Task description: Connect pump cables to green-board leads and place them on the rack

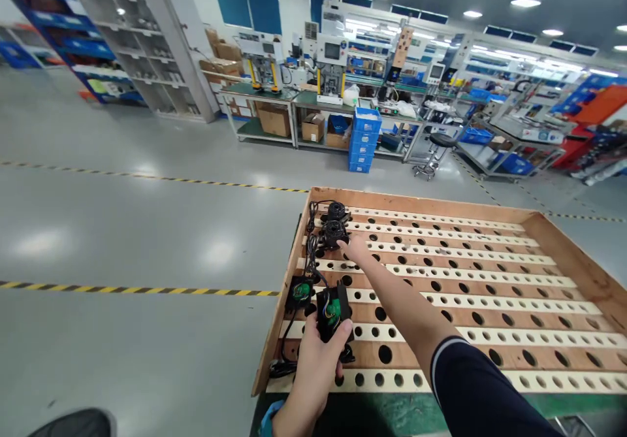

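Observation:
My left hand [316, 362] grips a black plastic housing [323, 323], thumb along its right side. Inside that open housing, a green circuit board [334, 309] with thin coloured wires is visible. Farther up the tray, my right hand [356, 249] is closed at the edge of a round black motor-like unit [334, 231]; its fingers are partly hidden. Just behind this sits another round black unit [336, 210]. A second open black housing with a green board [302, 291] lies to the left of the held one. Black cables [311, 254] run along the tray's left side.
The wooden tray [421, 196] has raised walls and slats with rows of round holes. It rests on a green surface [411, 411]. Across the grey floor [147, 241] stand workbenches with machines, stacked blue crates [365, 140] and a stool [441, 142].

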Tool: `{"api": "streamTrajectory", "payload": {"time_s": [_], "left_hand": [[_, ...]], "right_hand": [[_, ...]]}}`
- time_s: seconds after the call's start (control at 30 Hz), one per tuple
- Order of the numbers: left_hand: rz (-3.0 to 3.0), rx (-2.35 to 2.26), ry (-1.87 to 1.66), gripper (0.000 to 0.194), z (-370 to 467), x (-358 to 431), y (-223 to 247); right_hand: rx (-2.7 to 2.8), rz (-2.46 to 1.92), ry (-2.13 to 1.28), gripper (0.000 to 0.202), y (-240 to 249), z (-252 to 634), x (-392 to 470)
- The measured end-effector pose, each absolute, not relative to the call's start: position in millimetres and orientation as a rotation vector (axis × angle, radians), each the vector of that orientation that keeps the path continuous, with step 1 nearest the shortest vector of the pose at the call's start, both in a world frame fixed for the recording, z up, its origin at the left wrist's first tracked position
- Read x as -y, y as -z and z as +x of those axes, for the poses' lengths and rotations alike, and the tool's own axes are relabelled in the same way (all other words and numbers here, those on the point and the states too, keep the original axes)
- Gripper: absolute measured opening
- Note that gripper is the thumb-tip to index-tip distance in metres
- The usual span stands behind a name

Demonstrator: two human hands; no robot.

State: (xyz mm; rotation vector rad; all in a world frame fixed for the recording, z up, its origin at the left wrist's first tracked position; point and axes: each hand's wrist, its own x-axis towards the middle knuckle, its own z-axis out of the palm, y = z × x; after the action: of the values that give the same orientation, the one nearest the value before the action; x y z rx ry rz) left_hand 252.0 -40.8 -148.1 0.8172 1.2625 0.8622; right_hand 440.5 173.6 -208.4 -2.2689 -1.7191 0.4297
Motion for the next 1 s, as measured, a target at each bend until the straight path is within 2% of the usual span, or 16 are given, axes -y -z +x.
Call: {"api": "streamTrajectory", "payload": {"time_s": [0.1,0.2,0.33,0.43,0.63,0.8,0.9,1.0], "left_hand": [[0.789,-1.243,-0.824,0.08,269.2,25.8,143.9],[0.805,-1.364,-0.771,0.067,282.1,4.9,165.0],[0.958,-1.561,-0.658,0.055,289.7,-12.9,206.0],[1.142,-1.691,-0.561,0.053,293.0,-15.6,221.6],[1.428,-1.853,-0.347,0.065,293.9,-19.2,224.3],[1.46,-1.879,-0.213,0.081,285.9,-19.7,238.3],[1.444,-1.886,-0.194,0.075,284.1,-17.5,244.3],[1.417,-1.883,-0.163,0.081,285.2,-15.4,244.8]], "right_hand": [[1.687,-2.245,-0.504,0.037,214.6,434.7,-175.2],[1.68,-2.197,-0.529,0.037,215.1,439.0,-176.9],[1.619,-2.204,-0.512,0.052,208.6,459.7,-188.5],[1.58,-2.211,-0.453,0.051,199.9,469.1,-214.7],[1.705,-2.131,-0.433,0.06,185.8,462.3,-288.9],[1.907,-2.055,-0.489,0.056,180.6,475.4,-316.7],[2.047,-1.925,-0.549,0.05,178.3,488.7,-319.9],[2.077,-1.861,-0.585,0.068,178.7,493.6,-316.8]]}}
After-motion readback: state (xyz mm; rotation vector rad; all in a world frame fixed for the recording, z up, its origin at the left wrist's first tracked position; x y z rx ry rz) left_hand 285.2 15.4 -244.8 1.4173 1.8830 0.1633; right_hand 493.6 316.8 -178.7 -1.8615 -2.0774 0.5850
